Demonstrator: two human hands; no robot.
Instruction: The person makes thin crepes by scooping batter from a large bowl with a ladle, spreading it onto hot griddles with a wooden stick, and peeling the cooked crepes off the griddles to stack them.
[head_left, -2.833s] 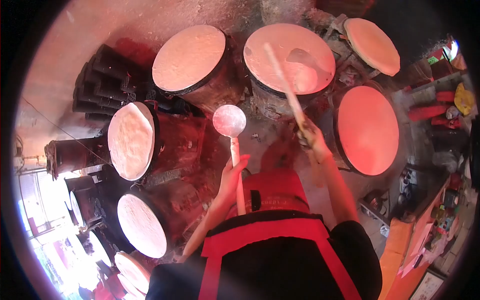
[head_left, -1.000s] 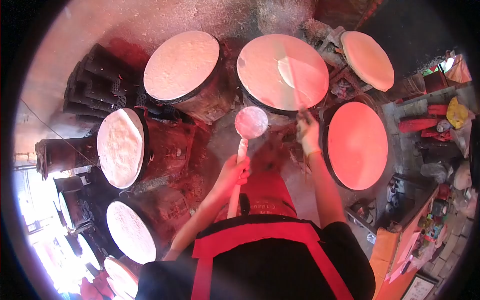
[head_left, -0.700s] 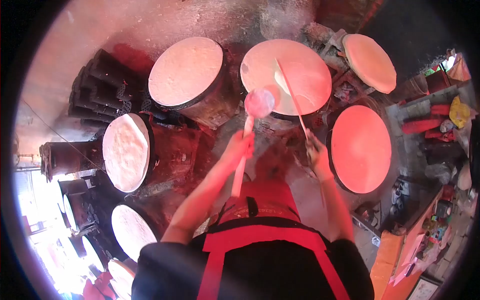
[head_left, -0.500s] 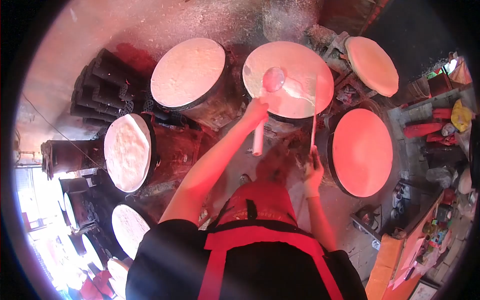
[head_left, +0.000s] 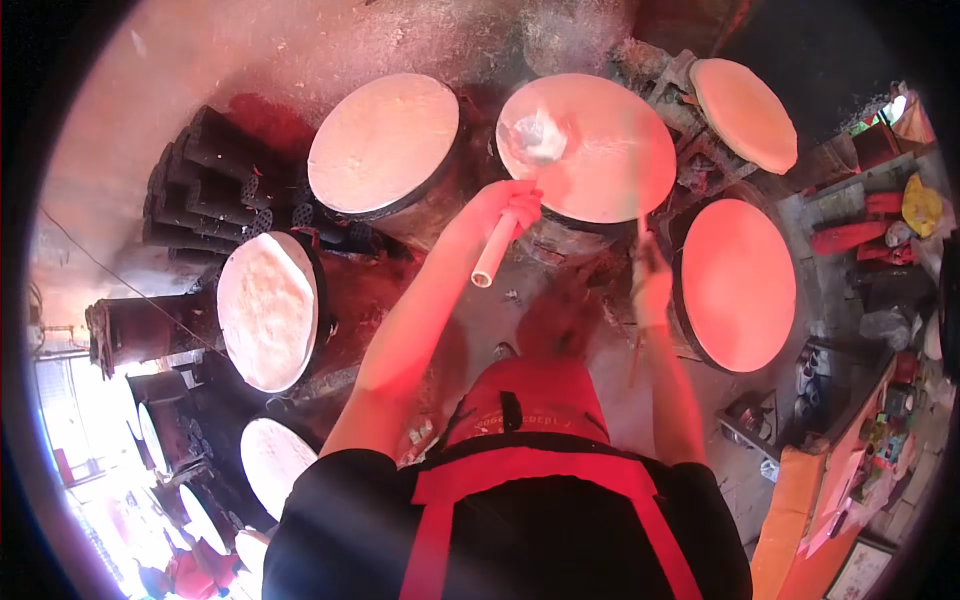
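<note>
My left hand (head_left: 512, 206) is wrapped round the pale handle of a ladle (head_left: 536, 136), whose blurred round head is over the left part of the top centre round griddle (head_left: 590, 185). At the right, my right hand (head_left: 651, 275) grips a long thin stick (head_left: 642, 200), smeared by motion, that reaches over the right side of the same griddle. A pale layer covers that surface. The right round griddle (head_left: 738, 285), smooth and pink-lit, lies just beside my right hand.
More round griddles with pale sheets stand at the upper left (head_left: 383, 143) and left (head_left: 266, 312). A thick round stack (head_left: 744, 115) sits upper right. Dark perforated cylinders (head_left: 215, 170) are piled at the left. An orange-sided counter (head_left: 790, 510) holds small items at the lower right.
My left hand has moved forward, carrying the ladle from above the floor to over the top centre griddle. The stick in my right hand has swung from left to right across that griddle.
</note>
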